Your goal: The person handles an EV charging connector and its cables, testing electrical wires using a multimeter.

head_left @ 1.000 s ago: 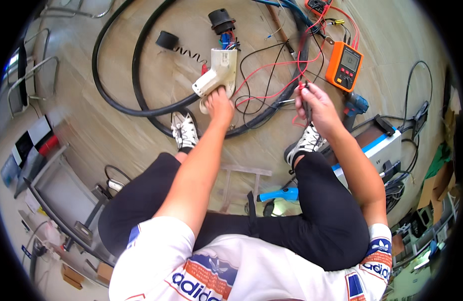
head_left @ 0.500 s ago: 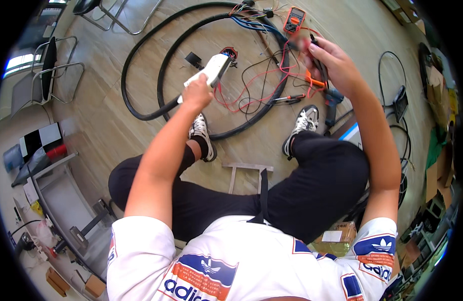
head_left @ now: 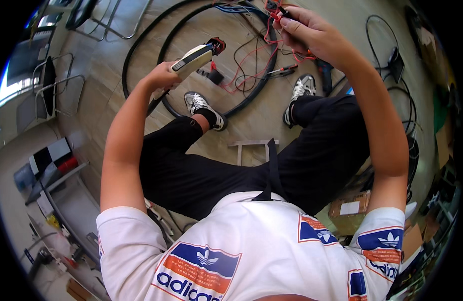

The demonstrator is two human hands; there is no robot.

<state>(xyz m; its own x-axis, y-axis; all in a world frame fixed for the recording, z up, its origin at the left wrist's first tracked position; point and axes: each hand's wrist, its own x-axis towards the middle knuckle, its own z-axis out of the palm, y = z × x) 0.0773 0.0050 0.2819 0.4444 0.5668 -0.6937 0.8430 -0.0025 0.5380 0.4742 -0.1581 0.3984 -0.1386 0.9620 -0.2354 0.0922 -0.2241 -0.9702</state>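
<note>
My left hand (head_left: 164,78) is closed around the body of a white charging gun (head_left: 194,59), which slants up to the right. Its red-rimmed end with blue inside (head_left: 216,46) faces away from me. A thick black cable (head_left: 125,70) loops over the floor beyond my feet. Higher up on the right, my right hand (head_left: 312,35) pinches red and black test probes (head_left: 278,16), apart from the gun. Thin red and black leads (head_left: 236,80) tangle on the floor between the hands. A black cap (head_left: 211,76) shows just below the gun.
A screwdriver (head_left: 286,69) lies near my right shoe (head_left: 302,86), with a blue-black power tool (head_left: 324,74) beside it. A metal frame (head_left: 252,144) sits between my legs. Chairs (head_left: 50,80) stand at left; a cardboard box (head_left: 349,209) and black cables (head_left: 399,95) are at right.
My left hand has moved left, and the gun has tilted to show its end more. My right hand sits higher and further left. The view has shifted, putting the floor things higher.
</note>
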